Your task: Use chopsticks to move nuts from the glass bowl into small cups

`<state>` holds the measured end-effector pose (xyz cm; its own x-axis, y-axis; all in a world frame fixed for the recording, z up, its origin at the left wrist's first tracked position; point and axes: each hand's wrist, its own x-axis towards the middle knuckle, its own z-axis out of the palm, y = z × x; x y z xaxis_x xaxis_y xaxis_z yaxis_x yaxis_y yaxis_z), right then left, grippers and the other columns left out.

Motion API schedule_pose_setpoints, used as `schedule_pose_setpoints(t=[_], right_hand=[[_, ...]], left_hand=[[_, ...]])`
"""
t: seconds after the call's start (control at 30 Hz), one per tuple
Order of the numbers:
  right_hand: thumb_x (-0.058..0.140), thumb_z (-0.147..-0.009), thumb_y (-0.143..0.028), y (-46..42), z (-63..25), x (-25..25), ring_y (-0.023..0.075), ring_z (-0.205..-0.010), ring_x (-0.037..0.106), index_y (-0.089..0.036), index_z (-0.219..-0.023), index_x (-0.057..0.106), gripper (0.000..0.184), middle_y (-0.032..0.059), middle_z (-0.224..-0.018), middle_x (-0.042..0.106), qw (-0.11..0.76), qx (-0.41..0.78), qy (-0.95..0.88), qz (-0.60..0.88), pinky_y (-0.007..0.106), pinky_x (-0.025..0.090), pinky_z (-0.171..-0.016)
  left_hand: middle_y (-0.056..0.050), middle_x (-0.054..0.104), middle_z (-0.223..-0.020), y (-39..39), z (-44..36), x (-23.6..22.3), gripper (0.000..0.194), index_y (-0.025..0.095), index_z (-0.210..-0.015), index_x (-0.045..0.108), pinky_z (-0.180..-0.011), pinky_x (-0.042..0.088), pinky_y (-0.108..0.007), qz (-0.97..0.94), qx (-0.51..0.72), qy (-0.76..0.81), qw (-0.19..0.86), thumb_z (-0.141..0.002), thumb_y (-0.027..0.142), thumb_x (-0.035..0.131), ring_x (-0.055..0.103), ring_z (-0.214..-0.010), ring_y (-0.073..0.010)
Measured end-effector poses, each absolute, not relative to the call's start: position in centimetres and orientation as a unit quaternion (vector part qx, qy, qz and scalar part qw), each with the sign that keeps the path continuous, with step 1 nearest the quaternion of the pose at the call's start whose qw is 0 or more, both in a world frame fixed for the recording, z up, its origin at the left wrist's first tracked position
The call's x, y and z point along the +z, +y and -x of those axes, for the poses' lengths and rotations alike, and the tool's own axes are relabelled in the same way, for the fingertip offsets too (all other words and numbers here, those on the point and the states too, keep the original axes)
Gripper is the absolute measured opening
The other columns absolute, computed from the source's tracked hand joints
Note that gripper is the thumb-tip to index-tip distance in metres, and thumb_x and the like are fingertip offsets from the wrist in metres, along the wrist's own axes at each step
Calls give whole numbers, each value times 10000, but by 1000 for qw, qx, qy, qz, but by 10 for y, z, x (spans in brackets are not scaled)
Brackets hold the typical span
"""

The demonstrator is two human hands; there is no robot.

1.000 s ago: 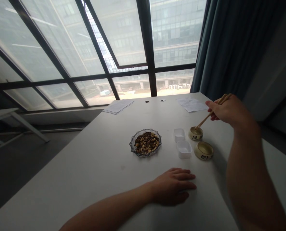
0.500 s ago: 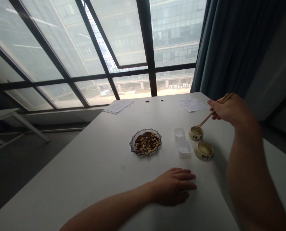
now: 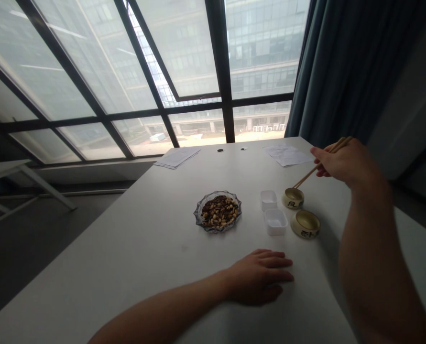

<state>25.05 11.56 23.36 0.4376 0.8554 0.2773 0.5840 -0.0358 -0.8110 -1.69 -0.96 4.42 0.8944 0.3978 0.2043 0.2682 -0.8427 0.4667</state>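
Note:
My right hand (image 3: 342, 165) is raised over the far right of the table, shut on a pair of wooden chopsticks (image 3: 318, 162). Their tips hang at the rim of a small cream ceramic bowl (image 3: 293, 198) with dark lettering. A second, similar bowl (image 3: 305, 224) stands nearer me. Beside them are two small white plastic containers (image 3: 268, 200) (image 3: 275, 221), with no contents that I can make out. Mixed nuts fill a scalloped glass dish (image 3: 218, 211). My left hand (image 3: 259, 277) rests flat on the table, holding nothing, nearest the nearer container.
The white table (image 3: 126, 248) has an edge running diagonally on the left. Sheets of paper (image 3: 177, 157) (image 3: 288, 155) lie at its far end against a large window (image 3: 144, 71). A dark curtain (image 3: 338, 71) hangs at right, and another table (image 3: 5, 172) stands at left.
My right hand and the chopsticks have shifted slightly up and to the right, lifting the tips from inside the far bowl to its rim. My left hand has hardly moved.

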Motion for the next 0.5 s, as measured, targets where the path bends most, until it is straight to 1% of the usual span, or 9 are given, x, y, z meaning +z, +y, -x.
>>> schedule_pose_setpoints(t=[0.2,0.3,0.4,0.5], right_hand=[[758,-879,-314,106,-234,240,174,-476,658,-71,-828,727,250,177,-697,720,488,162,-528,676,294,500,-482],[749,-888,-300,100,-223,243,164,-471,654,-80,-823,732,230,165,-715,729,504,165,-539,655,281,489,-471],[729,-902,-325,95,-212,244,157,-462,649,-88,-809,741,255,156,-720,733,524,163,-559,622,257,475,-447],[701,-918,-341,93,-200,244,141,-454,633,-89,-787,748,288,136,-673,721,538,157,-588,584,224,459,-425]], left_hand=[[-42,498,-1566,-10,17,45,402,254,-1394,597,-1255,274,-384,-949,147,174,217,-1001,321,543,399,-1493,-240],[-42,499,-1565,-10,17,46,394,256,-1389,598,-1254,275,-384,-949,146,176,217,-1006,322,532,399,-1493,-238],[-44,503,-1562,-10,16,46,392,256,-1386,599,-1252,278,-384,-950,143,177,215,-1007,325,530,398,-1493,-240],[-46,502,-1562,-10,16,47,404,259,-1397,589,-1250,280,-393,-952,137,177,211,-1002,323,533,399,-1492,-244]])
